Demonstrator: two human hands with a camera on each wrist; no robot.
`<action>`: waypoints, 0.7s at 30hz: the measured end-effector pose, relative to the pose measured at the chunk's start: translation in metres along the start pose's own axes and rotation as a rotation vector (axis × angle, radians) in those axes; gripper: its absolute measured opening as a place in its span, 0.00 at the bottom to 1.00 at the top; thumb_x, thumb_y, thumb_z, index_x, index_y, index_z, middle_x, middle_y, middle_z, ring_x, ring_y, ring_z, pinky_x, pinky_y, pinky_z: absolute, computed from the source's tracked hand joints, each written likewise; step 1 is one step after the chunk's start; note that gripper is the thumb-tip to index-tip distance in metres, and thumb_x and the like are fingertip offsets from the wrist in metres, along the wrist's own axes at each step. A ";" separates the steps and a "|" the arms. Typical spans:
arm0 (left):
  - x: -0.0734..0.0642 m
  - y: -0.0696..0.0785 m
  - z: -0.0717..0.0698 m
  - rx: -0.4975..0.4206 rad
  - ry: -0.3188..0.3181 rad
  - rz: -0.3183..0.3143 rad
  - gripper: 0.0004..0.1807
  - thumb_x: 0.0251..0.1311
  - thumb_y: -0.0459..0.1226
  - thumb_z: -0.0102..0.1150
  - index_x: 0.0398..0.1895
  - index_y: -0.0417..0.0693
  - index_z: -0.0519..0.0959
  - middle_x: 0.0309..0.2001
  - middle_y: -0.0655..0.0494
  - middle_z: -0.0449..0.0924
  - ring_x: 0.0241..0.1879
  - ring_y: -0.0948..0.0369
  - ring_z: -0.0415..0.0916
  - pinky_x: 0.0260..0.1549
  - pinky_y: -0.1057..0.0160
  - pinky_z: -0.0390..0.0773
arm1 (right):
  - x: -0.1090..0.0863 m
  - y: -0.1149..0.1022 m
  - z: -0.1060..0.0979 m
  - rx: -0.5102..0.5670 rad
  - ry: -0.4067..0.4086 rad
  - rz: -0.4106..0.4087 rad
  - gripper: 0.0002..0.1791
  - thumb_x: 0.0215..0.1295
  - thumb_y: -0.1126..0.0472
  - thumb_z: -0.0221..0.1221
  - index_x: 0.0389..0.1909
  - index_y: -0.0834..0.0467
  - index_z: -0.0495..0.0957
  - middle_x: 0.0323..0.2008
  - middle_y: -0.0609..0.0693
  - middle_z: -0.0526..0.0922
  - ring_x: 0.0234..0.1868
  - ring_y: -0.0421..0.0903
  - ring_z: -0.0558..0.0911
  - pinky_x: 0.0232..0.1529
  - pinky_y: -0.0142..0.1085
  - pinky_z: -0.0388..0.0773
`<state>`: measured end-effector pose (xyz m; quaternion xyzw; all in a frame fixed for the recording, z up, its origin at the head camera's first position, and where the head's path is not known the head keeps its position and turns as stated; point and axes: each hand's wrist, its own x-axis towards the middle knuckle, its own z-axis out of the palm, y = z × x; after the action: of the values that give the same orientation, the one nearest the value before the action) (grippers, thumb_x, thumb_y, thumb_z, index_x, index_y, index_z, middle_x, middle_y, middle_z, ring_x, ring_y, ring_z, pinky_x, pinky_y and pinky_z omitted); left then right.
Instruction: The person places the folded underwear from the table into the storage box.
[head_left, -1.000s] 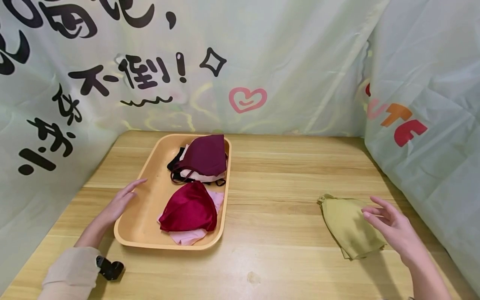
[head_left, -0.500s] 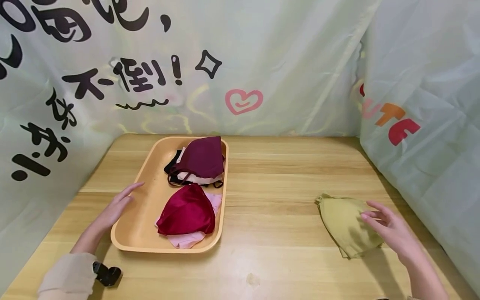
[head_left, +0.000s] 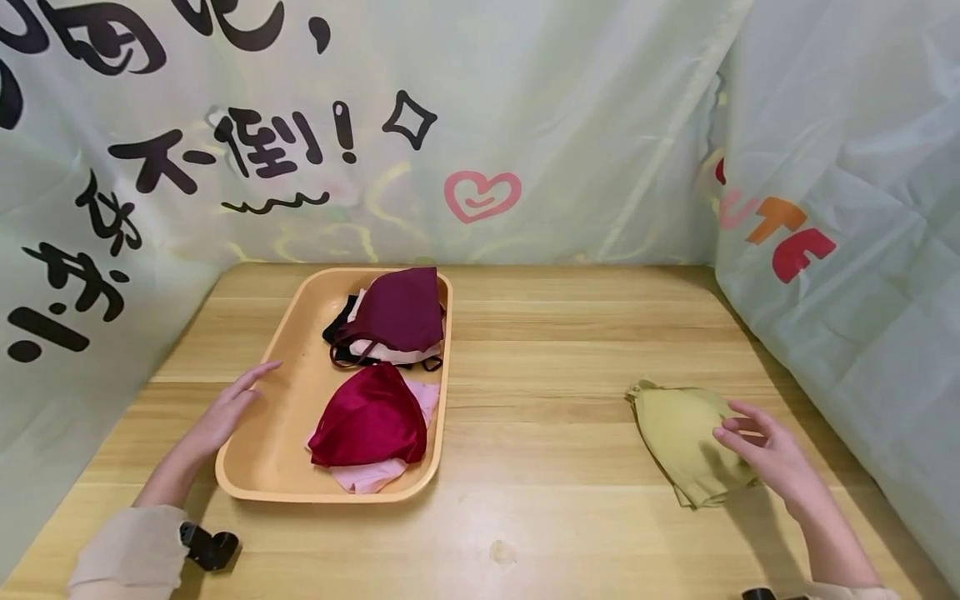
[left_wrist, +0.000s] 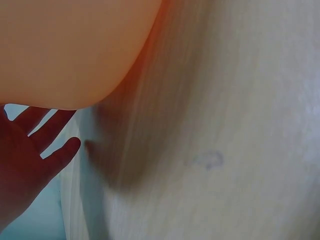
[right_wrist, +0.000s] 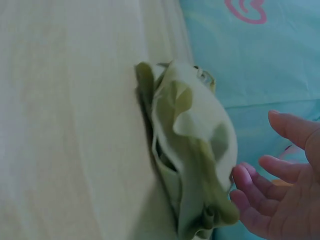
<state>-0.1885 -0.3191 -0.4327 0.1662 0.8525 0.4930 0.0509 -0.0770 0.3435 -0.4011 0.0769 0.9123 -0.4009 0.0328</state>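
A folded olive-green bra (head_left: pixel 686 442) lies on the wooden table at the right, its rounded cup facing up. Just over its right side hangs my right hand (head_left: pixel 776 454), fingers loosely bent and holding nothing. In the right wrist view the fingertips are close to the green cup (right_wrist: pixel 220 130); I cannot tell if they touch it. My left hand (head_left: pixel 221 421) lies along the left rim of an orange tray (head_left: pixel 281 442), fingers stretched out. From the left wrist, the spread fingers show beside the tray's underside or outer wall (left_wrist: pixel 70 50).
Inside the tray, a wine-red satin bra (head_left: pixel 371 417) sits on pale pink fabric (head_left: pixel 367 477). Behind it, a dark purple bra (head_left: pixel 401 312) covers white and black pieces. Printed cloth sheets (head_left: pixel 585 125) stand along the table's back and sides.
The head view has shifted slightly, so everything sits a little further left. Against the tray and the green bra, both hands stay almost where they were.
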 end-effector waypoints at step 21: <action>0.001 -0.001 0.002 0.016 0.002 0.032 0.24 0.70 0.35 0.29 0.66 0.35 0.54 0.66 0.66 0.53 0.63 0.71 0.44 0.58 0.70 0.47 | 0.018 0.015 0.000 -0.072 -0.188 0.124 0.52 0.63 0.51 0.53 0.65 0.74 0.25 0.57 0.86 0.40 0.57 0.79 0.46 0.51 0.68 0.52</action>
<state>-0.1892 -0.3176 -0.4346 0.1799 0.8537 0.4869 0.0409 -0.0920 0.3557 -0.4137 0.0941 0.9126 -0.3704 0.1456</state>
